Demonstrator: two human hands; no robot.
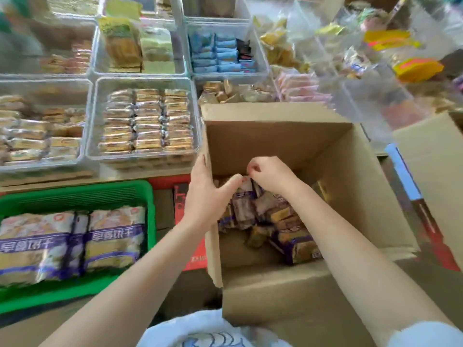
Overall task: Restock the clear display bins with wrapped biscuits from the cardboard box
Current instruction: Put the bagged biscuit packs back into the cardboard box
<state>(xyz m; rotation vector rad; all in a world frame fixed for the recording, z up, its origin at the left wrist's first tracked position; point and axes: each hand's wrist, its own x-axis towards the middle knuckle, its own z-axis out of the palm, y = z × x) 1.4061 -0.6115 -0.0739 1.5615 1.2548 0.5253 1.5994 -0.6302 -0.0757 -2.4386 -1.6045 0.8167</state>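
Note:
An open cardboard box point(280, 141) stands in front of me, its bottom holding several wrapped biscuits point(275, 219) in purple and clear wrappers. My left hand point(208, 194) lies over the box's left wall, fingers straight on the outside and thumb reaching inside towards the biscuits. My right hand point(271, 175) is inside the box with its fingers curled, pinching the top of a wrapped biscuit point(246, 186). To the left of the box sits a clear display bin point(100, 121) with neat rows of wrapped biscuits point(147, 121).
More clear bins of snacks point(223, 53) fill the shelf behind and to the left. A green basket point(147, 196) with large purple-banded packs sits at lower left. A second cardboard box point(431, 171) stands at right, and red packaging point(193, 261) lies beside the open box.

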